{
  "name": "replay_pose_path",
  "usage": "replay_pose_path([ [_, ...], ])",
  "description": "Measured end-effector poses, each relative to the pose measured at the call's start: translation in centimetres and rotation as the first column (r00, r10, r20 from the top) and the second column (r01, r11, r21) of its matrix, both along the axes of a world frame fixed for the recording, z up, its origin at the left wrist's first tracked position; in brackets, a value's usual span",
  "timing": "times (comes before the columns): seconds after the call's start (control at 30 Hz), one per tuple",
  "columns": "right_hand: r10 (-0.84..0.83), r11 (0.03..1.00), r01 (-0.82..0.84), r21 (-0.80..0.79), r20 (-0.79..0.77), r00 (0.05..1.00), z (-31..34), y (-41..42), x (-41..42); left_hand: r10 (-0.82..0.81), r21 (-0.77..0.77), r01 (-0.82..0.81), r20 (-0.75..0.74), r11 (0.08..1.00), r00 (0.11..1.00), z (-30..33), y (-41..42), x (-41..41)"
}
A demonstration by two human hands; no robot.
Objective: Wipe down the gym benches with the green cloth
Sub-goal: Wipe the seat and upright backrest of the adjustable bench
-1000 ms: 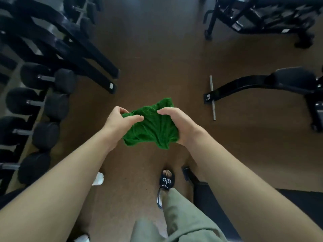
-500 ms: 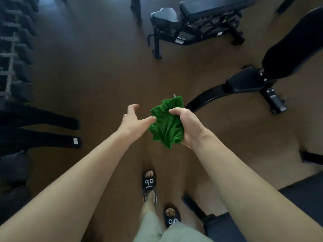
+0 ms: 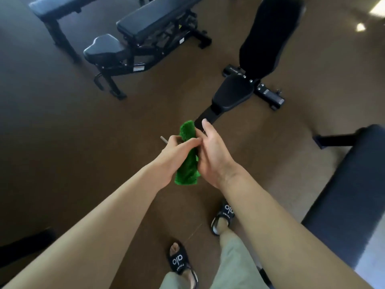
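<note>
Head view: one wide-angle frame, looking down over both forearms to a brown floor.
Green cloth (image 3: 187, 157): was folded into a narrow upright bundle, held in the air between the two hands, well above the floor and apart from every bench.
Left hand (image 3: 177, 151): pinched the cloth near its upper half, thumb laid across the front face; its other fingers were curled behind the cloth.
Right hand (image 3: 212, 155): lay flat against the cloth's right side with the fingers straight, pressing rather than clasping.
Incline bench (image 3: 233, 94): stood just ahead of the hands, back pad raised; its seat was the closest pad straight ahead.
Flat bench (image 3: 150, 21): stood further off to the upper left, with another bench behind it.
Near bench (image 3: 343, 205): its dark pad filled the right edge of the frame, beside the right forearm.
Sandals (image 3: 178, 261): both feet were on the floor below the arms.
Handling, judged: the cloth looked light, soft and limp, not fragile, and likely to unfold if held loosely.
Grip point, judged: best taken across the middle of the fold, palm spread over it for wiping.
Task state, judged: no pad was yet touched.
</note>
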State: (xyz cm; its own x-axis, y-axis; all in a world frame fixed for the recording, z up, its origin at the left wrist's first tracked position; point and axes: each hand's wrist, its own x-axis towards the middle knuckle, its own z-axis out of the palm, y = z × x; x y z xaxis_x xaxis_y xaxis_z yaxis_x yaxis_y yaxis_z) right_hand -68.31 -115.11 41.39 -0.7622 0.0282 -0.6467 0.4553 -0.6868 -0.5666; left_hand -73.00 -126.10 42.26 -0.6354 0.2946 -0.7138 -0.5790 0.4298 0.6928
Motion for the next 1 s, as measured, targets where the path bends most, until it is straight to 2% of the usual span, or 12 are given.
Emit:
replay_pose_path([
  [0.2,-0.053,0.998,0.055,-0.03,0.062,0.997,-2.5,11.0,-4.3,-0.048,-0.022,0.049,0.009,0.999,0.999,-2.7,11.7,-5.5],
  [0.4,-0.005,0.999,-0.002,0.043,0.161,0.987,-5.3,21.0,-9.4,0.108,-0.029,-0.106,0.079,0.994,0.991,-5.5,24.0,-9.7],
  [0.47,-0.008,0.998,0.0,0.059,0.125,0.992,-4.9,22.5,-10.2,0.152,-0.028,-0.15,0.116,0.988,0.982,-6.0,25.1,-11.1],
  [0.53,-0.044,0.984,0.024,0.178,0.108,0.993,-5.9,26.3,-12.2,0.181,-0.067,-0.174,0.131,0.983,0.975,-6.8,27.8,-13.8],
  [0.57,-0.067,0.952,0.032,0.305,0.106,0.992,-6.4,28.1,-13.3,0.176,-0.08,-0.167,0.124,0.983,0.977,-7.1,28.9,-15.1],
  [0.63,-0.034,0.811,-0.028,0.585,0.095,0.995,-8.3,32.0,-15.6,0.117,-0.096,-0.107,0.105,0.99,0.988,-7.9,31.2,-18.0],
  [0.7,0.09,0.692,-0.131,0.709,0.096,0.991,-9.8,35.1,-17.7,0.007,-0.113,0.003,0.085,0.994,0.996,-8.3,33.4,-21.0],
  [0.8,0.278,0.595,-0.27,0.757,0.122,0.953,-11.6,39.2,-21.2,-0.138,-0.149,0.144,0.054,0.978,0.989,-9.8,36.3,-25.6],
  [0.9,0.364,0.534,-0.377,0.757,0.197,0.91,-13.6,42.7,-25.2,-0.293,-0.223,0.286,-0.002,0.932,0.956,-11.8,39.0,-30.4],
  [0.93,0.396,0.523,-0.409,0.748,0.211,0.894,-14.5,43.6,-26.5,-0.347,-0.254,0.328,-0.032,0.91,0.937,-12.6,39.8,-31.8],
  [1.0,0.444,0.57,-0.444,0.691,0.195,0.875,-16.5,45.1,-28.8,-0.412,-0.318,0.36,-0.112,0.877,0.905,-14.5,40.9,-34.0],
])
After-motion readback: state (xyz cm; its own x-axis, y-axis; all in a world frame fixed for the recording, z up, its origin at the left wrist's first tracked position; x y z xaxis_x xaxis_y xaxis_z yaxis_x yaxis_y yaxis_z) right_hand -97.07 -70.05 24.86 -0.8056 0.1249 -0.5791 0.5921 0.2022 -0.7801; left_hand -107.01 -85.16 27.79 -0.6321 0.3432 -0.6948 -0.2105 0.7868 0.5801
